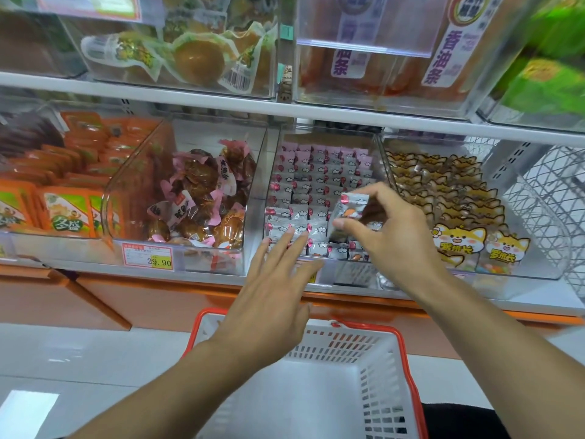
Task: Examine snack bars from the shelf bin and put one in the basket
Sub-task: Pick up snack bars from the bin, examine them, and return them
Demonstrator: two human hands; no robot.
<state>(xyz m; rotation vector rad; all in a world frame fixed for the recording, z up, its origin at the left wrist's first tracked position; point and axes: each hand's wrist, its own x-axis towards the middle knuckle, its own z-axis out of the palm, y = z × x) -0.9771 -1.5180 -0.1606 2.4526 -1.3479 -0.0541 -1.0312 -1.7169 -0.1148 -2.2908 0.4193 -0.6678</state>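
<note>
I stood in a shop, at a snack aisle. White shelves (221, 104) ran across in tiers, each lined with clear plastic bins (253, 198) full of wrapped snacks. A red-bordered price tag (147, 255) reading 29.90 was clipped to the front of one bin. Below me hung a white shopping basket (380, 369) with a red rim, over a pale tiled floor (79, 359).

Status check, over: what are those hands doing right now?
Right hand pinching snack bar over bin. Left hand open, empty. Basket below, nothing blocking.
</note>
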